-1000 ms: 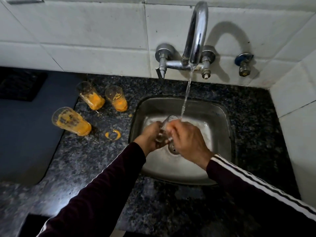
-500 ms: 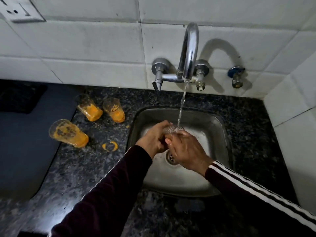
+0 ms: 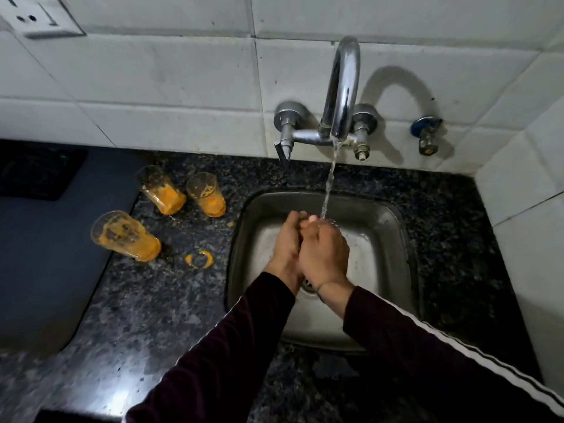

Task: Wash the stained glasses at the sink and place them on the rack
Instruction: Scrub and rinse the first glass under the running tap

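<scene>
- Dark speckled granite counter [image 3: 146, 315] under white wall tile; a socket plate [image 3: 36, 16] sits at upper left, now in view as the camera has tipped up since a second ago.
- Three stained glasses, orange residue inside, on the counter left of the sink: near glass [image 3: 125, 236] leaning; back glass [image 3: 161, 190] and middle glass [image 3: 207, 195] close together behind it. None has shifted; all three await washing.
- Orange ring stain [image 3: 199, 259] on the granite between near glass and basin, marking an empty spot.
- Steel sink [image 3: 393, 239], tap [image 3: 341, 90] running, the stream landing at the fingertips.
- Left hand [image 3: 285, 242] and right hand [image 3: 325, 248], pressed together under the stream and curled closed. A second ago a clear glass showed between them; now only a faint rim [image 3: 331, 222] shows by the right hand, so the grasp on it cannot be confirmed.
- Judgement: first glass mid-rinse, lifted toward the spout; rack out of view.
</scene>
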